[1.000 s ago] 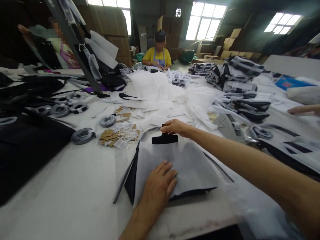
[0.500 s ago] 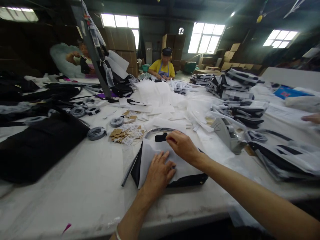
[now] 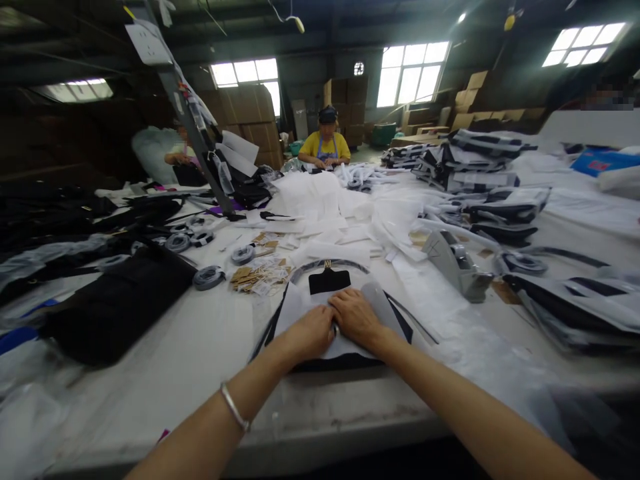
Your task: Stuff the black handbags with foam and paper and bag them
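Meeting on white sheet (image 3: 296,310) at frame centre, left hand (image 3: 314,330) and right hand (image 3: 356,319) show half-curled fingers. Any hold cannot be determined.

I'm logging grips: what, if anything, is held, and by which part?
Left hand and right hand touch the white sheet near its middle; any grip cannot be told.

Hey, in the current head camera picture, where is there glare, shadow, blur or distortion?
Head view: the windows glare nearly white; the black bag at left loses most detail in darkness; the plastic sheeting at lower right looks smeared; the far-right window tilts, probably lens distortion; the left hand and right hand look fairly clear.
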`<state>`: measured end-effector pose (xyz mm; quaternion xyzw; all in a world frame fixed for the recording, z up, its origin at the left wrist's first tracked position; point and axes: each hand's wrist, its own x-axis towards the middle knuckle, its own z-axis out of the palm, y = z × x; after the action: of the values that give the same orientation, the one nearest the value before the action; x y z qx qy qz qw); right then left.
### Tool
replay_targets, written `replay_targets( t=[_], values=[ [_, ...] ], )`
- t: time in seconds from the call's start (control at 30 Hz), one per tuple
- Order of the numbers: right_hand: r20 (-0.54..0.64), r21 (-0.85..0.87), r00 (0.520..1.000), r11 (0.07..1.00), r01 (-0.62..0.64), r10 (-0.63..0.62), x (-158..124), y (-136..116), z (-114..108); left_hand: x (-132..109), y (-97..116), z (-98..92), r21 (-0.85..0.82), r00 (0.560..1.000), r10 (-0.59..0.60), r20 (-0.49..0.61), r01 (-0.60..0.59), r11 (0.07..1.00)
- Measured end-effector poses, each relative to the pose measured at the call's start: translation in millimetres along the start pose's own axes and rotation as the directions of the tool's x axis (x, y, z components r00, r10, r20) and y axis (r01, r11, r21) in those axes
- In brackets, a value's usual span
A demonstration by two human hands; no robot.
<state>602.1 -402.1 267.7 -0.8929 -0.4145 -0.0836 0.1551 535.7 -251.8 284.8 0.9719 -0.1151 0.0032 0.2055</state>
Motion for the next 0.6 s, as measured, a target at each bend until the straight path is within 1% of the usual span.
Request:
replay_targets(
  t=[0.07, 0.1, 0.17, 0.27, 0.37, 0.47, 0.53, 0.6],
  values=[
    [-0.026, -0.016, 1.000, 1.000, -0.001, 0.000, -0.2, 2.1, 3.6, 14.8, -2.4, -5.2, 0.083, 0.999, -0.021, 0.030, 0.018, 0.996],
    [-0.037, -0.019, 0.999, 1.000, -0.005, 0.004, -0.5, 2.9, 5.2, 20.2, -3.3, -6.4, 0.128, 0.999, -0.046, 0.023, 0.043, 0.991],
    [-0.056, -0.017, 0.998, 1.000, -0.013, 0.012, -1.2, 3.9, 7.9, 24.1, -3.5, -4.9, 0.215, 0.995, -0.094, -0.026, 0.098, 0.972],
    [-0.080, -0.023, 0.996, 0.999, -0.039, 0.037, -2.5, 4.2, 10.0, 16.8, -2.1, 5.6, 0.297, 0.986, -0.113, -0.123, 0.145, 0.944],
    [-0.079, -0.059, 0.995, 0.996, -0.073, 0.068, -2.0, 4.5, 8.5, 9.6, -4.4, 16.8, 0.299, 0.977, -0.088, -0.192, 0.144, 0.943],
    [-0.058, -0.095, 0.996, 0.993, -0.068, 0.063, -0.8, 2.7, 3.7, 9.0, -9.1, 22.1, 0.272, 0.970, -0.066, -0.235, 0.130, 0.954],
    [-0.049, -0.138, 0.998, 0.990, -0.036, 0.029, -3.3, 0.2, 0.2, 7.4, -9.1, 22.2, 0.269, 0.964, -0.063, -0.259, 0.134, 0.954],
    [-0.058, -0.205, 0.998, 0.979, 0.022, -0.035, -9.0, 1.9, 0.6, 4.6, -6.7, 21.8, 0.287, 0.959, -0.063, -0.275, 0.145, 0.947]
  ],
)
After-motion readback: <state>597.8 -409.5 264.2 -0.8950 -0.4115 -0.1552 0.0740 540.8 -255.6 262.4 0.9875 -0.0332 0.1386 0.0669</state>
